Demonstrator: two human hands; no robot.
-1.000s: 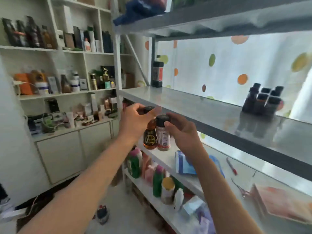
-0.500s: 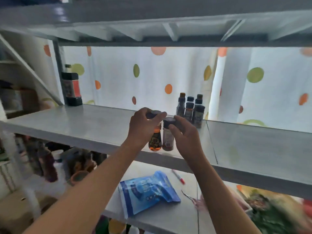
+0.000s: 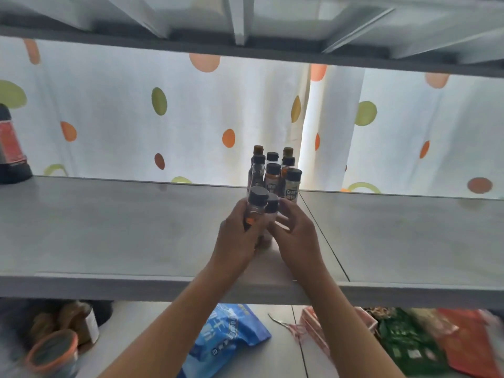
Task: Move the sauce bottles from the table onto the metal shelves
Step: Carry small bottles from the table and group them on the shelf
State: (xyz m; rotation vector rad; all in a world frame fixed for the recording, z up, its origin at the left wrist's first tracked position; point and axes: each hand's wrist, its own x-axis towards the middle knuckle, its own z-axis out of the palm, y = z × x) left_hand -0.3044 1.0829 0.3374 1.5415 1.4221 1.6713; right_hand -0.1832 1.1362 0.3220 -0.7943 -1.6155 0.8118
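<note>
Grey metal shelf [image 3: 109, 227]: two black-capped sauce bottles side by side, just in front of the bottle cluster [image 3: 274, 173] (seven or so, upright). Left hand [image 3: 237, 241] curls round the amber bottle [image 3: 256, 205]; right hand [image 3: 297, 238] grips the second bottle [image 3: 272, 204], fingers wrapped, its base hidden.

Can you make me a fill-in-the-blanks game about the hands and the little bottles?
1. The left hand holds a bottle with a ____ cap.
2. The cluster of small bottles stands on the grey ____.
3. Behind the bottles hangs a white ____ with coloured dots.
4. On the lower shelf lies a ____ bag.

Missing words: black; shelf; curtain; blue
</note>
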